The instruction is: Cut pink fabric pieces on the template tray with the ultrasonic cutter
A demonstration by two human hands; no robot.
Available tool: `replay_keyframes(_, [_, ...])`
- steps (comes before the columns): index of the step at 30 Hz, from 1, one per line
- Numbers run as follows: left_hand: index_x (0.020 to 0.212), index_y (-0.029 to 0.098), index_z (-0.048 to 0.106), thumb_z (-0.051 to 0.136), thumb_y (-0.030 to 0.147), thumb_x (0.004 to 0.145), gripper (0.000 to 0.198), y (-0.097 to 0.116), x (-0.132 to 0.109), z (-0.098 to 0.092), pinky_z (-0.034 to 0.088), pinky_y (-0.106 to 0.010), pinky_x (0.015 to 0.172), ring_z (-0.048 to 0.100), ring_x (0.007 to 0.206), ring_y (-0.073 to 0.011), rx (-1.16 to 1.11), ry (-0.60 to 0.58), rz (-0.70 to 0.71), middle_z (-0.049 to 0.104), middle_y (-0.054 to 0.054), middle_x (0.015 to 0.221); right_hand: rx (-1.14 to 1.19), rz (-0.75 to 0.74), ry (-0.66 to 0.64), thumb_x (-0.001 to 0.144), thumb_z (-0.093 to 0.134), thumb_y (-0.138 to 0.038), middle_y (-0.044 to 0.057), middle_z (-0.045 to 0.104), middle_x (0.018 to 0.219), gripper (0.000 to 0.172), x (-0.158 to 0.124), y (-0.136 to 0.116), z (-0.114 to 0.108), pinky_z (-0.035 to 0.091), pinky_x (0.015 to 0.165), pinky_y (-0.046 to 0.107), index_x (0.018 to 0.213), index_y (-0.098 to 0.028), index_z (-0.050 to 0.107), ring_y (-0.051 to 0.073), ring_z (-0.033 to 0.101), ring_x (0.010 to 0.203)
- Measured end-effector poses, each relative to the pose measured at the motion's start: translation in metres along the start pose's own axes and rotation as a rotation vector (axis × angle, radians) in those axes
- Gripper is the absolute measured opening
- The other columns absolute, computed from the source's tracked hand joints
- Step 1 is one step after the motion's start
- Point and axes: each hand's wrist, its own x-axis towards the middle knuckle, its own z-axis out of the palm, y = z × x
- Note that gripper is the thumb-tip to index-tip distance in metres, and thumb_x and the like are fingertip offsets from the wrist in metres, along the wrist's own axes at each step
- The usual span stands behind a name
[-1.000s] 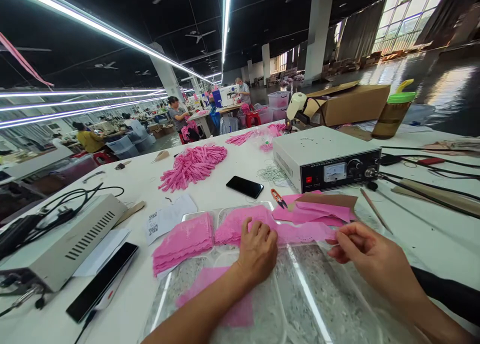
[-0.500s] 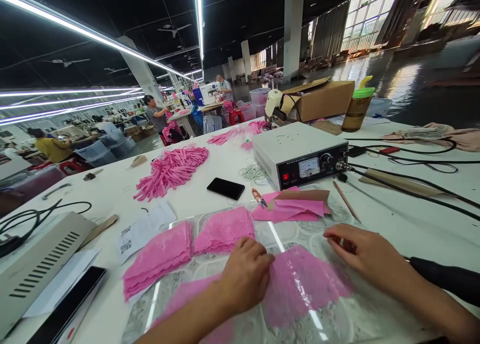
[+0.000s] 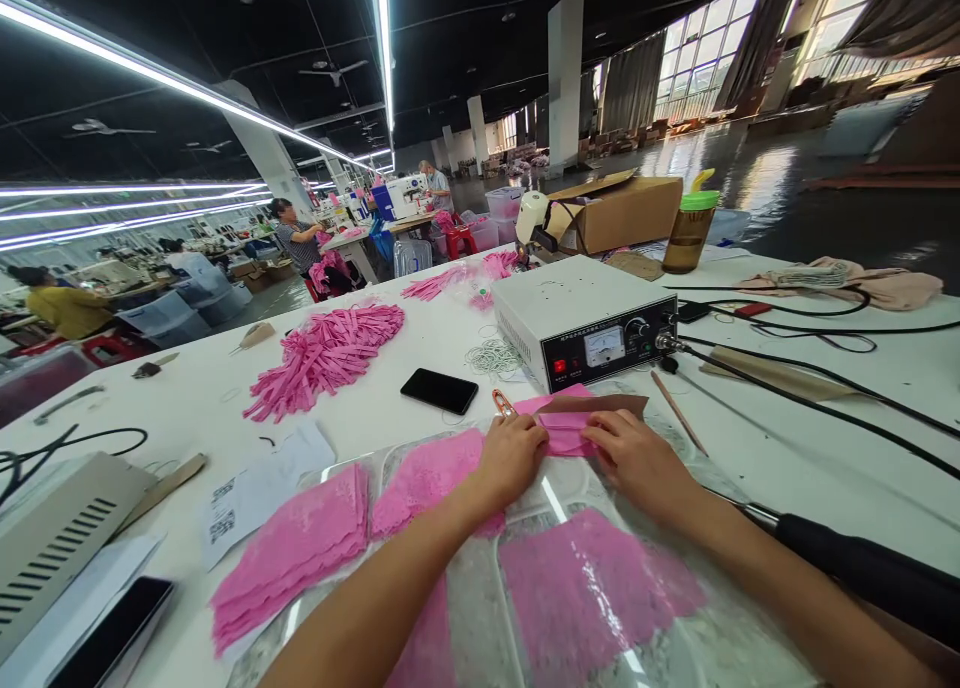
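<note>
Both my hands rest on a small stack of pink fabric pieces (image 3: 564, 430) lying under a brown card, just in front of a white control box (image 3: 581, 316). My left hand (image 3: 511, 456) has its fingers curled on the stack's left edge. My right hand (image 3: 636, 456) pinches its right side. A piece of pink lace (image 3: 592, 588) lies flat on the clear plastic sheet (image 3: 540, 508) between my forearms. Two piles of pink lace (image 3: 300, 548) sit to the left. Small orange-handled snips (image 3: 503, 402) lie beside my left hand.
A black phone (image 3: 439, 390) and a heap of pink strips (image 3: 319, 353) lie further back. Black cables (image 3: 810, 378) cross the table at right, with a thin stick (image 3: 679, 426). A grey machine (image 3: 60, 538) stands at left. A cardboard box (image 3: 622, 211) and jar (image 3: 686, 233) stand behind. People work at distant tables.
Both hands left the pink lace piece lying flat on the plastic sheet and reached forward to the stack of pink pieces by the control box. The camera view shifted right.
</note>
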Motion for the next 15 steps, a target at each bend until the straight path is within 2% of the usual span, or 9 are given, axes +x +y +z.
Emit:
replay_keyframes(4, [0.117, 0.016, 0.057, 0.056, 0.033, 0.095, 0.028, -0.007, 0.008, -0.007, 0.053, -0.039, 0.085, 0.062, 0.098, -0.0194, -0.138, -0.035, -0.034, 0.06, -0.008, 0.116, -0.019, 0.028, 0.003, 0.091, 0.059, -0.016, 0.007, 0.061, 0.107, 0.009, 0.0, 0.004, 0.007, 0.051, 0.082, 0.04, 0.098, -0.016, 0.064, 0.022, 0.058, 0.097])
replay_keyframes(8, [0.117, 0.016, 0.058, 0.056, 0.033, 0.095, 0.028, -0.014, 0.016, -0.015, 0.054, -0.039, 0.084, 0.062, 0.098, -0.0198, -0.278, -0.053, -0.072, 0.06, -0.008, 0.116, -0.021, 0.069, 0.011, 0.094, 0.059, -0.027, 0.006, 0.06, 0.11, 0.013, 0.003, 0.008, 0.01, 0.052, 0.084, 0.039, 0.101, -0.016, 0.062, 0.02, 0.059, 0.096])
replay_keyframes(15, [0.119, 0.015, 0.056, 0.056, 0.033, 0.094, 0.03, -0.021, 0.035, -0.031, 0.053, -0.04, 0.084, 0.061, 0.099, -0.0205, -0.501, -0.076, -0.17, 0.059, -0.008, 0.118, 0.047, 0.172, 0.038, 0.096, 0.057, -0.03, 0.006, 0.062, 0.105, 0.016, 0.011, 0.011, 0.004, 0.054, 0.079, 0.036, 0.103, -0.017, 0.062, 0.018, 0.061, 0.09])
